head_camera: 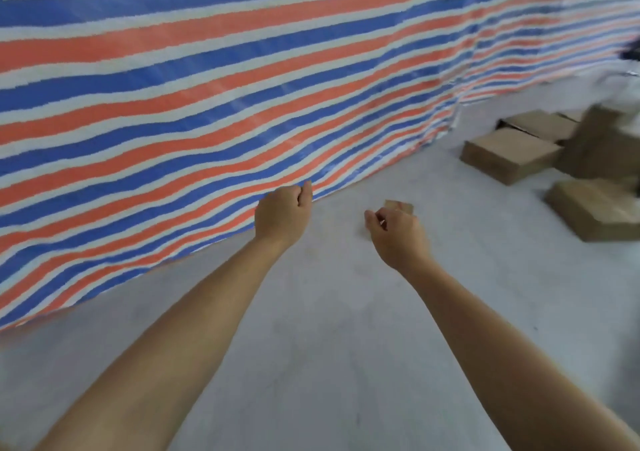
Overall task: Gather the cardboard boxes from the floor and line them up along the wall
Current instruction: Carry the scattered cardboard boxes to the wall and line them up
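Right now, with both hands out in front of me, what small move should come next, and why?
Probably turn right and step toward the loose brown cardboard boxes. Both the left hand and right hand look loosely curled, and the grey concrete floor beside the striped tarpaulin wall here holds no boxes.

The wall covering [207, 87] looks like woven plastic tarpaulin, striped and faintly glossy, with soft wrinkles. The floor [329, 346] is matt grey concrete, smooth but lightly scuffed. The boxes [509, 154] are plain brown cardboard, matt and unprinted.

boxes [512, 154] right, tarp wall [207, 87] left
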